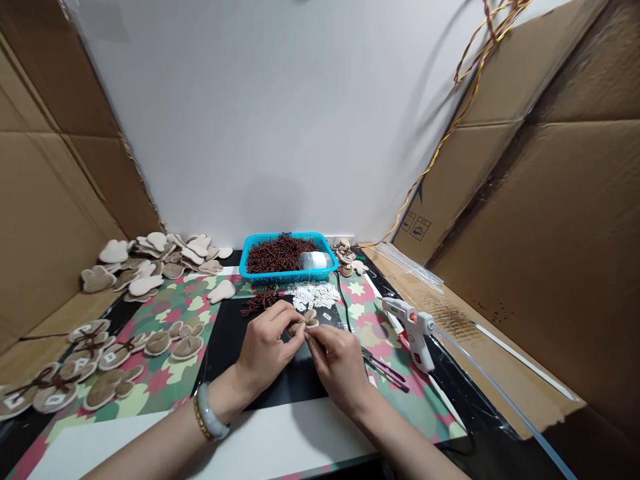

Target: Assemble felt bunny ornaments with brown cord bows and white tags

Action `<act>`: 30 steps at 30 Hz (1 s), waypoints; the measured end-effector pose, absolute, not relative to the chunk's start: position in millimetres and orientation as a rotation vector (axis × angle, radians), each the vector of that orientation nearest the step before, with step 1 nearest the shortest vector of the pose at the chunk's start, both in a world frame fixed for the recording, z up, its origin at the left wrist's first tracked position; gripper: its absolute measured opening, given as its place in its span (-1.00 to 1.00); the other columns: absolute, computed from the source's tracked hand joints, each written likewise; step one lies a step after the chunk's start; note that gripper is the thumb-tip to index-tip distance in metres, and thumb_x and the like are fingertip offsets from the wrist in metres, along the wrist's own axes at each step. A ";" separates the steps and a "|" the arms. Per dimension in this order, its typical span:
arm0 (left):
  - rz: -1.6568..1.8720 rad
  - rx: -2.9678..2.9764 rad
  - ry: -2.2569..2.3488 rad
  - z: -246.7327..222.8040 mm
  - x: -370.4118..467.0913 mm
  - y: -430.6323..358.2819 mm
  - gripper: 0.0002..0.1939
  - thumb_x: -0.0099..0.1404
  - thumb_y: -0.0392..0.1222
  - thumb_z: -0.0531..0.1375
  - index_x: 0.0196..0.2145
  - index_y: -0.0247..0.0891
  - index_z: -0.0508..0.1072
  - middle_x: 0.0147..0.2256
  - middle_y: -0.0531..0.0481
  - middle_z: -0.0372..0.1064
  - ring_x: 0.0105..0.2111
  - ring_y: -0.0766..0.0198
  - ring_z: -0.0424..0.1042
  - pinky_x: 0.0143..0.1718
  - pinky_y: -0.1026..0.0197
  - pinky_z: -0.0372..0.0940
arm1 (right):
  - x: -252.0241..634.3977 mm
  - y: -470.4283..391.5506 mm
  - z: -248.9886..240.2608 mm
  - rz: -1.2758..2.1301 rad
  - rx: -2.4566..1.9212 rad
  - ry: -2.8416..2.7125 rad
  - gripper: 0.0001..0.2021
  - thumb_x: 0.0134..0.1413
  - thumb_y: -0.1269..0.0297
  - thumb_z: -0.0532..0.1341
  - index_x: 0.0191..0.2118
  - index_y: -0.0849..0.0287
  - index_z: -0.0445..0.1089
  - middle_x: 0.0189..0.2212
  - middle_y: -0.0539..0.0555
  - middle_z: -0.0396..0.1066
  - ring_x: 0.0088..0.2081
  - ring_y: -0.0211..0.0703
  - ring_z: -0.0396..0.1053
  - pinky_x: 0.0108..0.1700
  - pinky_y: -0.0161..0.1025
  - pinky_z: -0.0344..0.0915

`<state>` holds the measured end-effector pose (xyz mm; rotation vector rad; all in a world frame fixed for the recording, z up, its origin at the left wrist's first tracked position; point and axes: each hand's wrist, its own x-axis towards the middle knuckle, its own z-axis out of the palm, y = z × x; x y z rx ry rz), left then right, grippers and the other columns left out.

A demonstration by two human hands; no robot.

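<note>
The patch is right at your fingers, over the black mat, with its small round lobes showing just beyond your fingertips. Your left hand has it pinched between thumb and forefinger, the fingers narrow on its left part. Your right hand meets it from the other side, thumb and forefinger drawn together at its near edge; what sits between those two tips is too small for you to make out. A bracelet circles your left wrist. Just beyond your fingers lie the white tags in a loose spread, with a small heap of brown bows to their left. Farther out, the blue basket holds more brown bows and a clear jar lying on its side. To the right of your fingers are a purple-handled tool and, past it, the glue gun. Well to the left, finished pieces with bows and tags lie near plain patches, and a pile of felt shapes sits farther out at the tabletop's far left.
</note>
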<state>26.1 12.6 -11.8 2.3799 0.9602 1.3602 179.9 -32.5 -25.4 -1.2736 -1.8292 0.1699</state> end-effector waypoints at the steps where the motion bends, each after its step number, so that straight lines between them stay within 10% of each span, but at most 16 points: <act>1: 1.347 2.399 0.988 -11.4 25.7 12.7 -0.91 0.28 -0.36 0.18 -0.35 -0.24 0.45 -0.34 -0.03 0.41 -0.35 0.25 0.42 -0.31 0.22 0.33 | 179.7 -34.6 -24.1 0.028 -1.287 -1.897 -0.71 0.27 0.42 0.07 -0.49 0.20 0.36 -0.58 0.04 0.35 -0.57 -0.27 0.22 -0.45 -0.28 -0.02; 6: 1.261 2.510 1.019 -12.7 22.7 14.0 -0.90 0.28 -0.37 0.16 -0.36 -0.23 0.44 -0.35 -0.02 0.41 -0.37 0.25 0.42 -0.34 0.23 0.30 | 184.2 -31.7 -8.1 -0.331 -1.226 -2.104 -0.69 0.27 0.51 0.03 -0.47 0.22 0.38 -0.58 0.06 0.35 -0.55 -0.24 0.23 -0.45 -0.24 -0.04; 14: 1.194 2.714 0.778 -7.9 11.6 13.9 -0.88 0.31 -0.36 0.15 -0.31 -0.21 0.47 -0.29 -0.04 0.49 -0.34 0.24 0.46 -0.30 0.21 0.31 | 209.3 19.8 29.9 0.068 -1.057 -2.326 -0.66 0.09 0.68 0.09 -0.15 0.19 0.47 -0.15 0.14 0.50 -0.14 -0.13 0.40 -0.13 -0.22 0.28; 20: 1.050 2.910 0.736 -7.6 7.0 23.9 -0.86 0.33 -0.34 0.12 -0.33 -0.22 0.46 -0.34 -0.05 0.47 -0.36 0.21 0.44 -0.36 0.20 0.29 | 203.0 37.6 39.3 0.090 -1.164 -2.581 -0.75 -0.04 0.67 0.25 -0.58 0.21 0.42 -0.52 0.05 0.41 -0.36 -0.15 0.33 -0.37 -0.28 0.18; 30: 1.450 2.247 1.144 -24.7 34.1 52.3 -0.92 0.23 -0.37 0.20 -0.37 -0.25 0.47 -0.37 0.00 0.40 -0.36 0.26 0.42 -0.36 0.26 0.30 | 188.7 20.5 -6.5 0.351 -1.262 -1.804 -0.86 0.10 0.49 0.22 -0.44 0.22 0.48 -0.48 0.09 0.47 -0.43 -0.16 0.36 -0.35 -0.27 0.23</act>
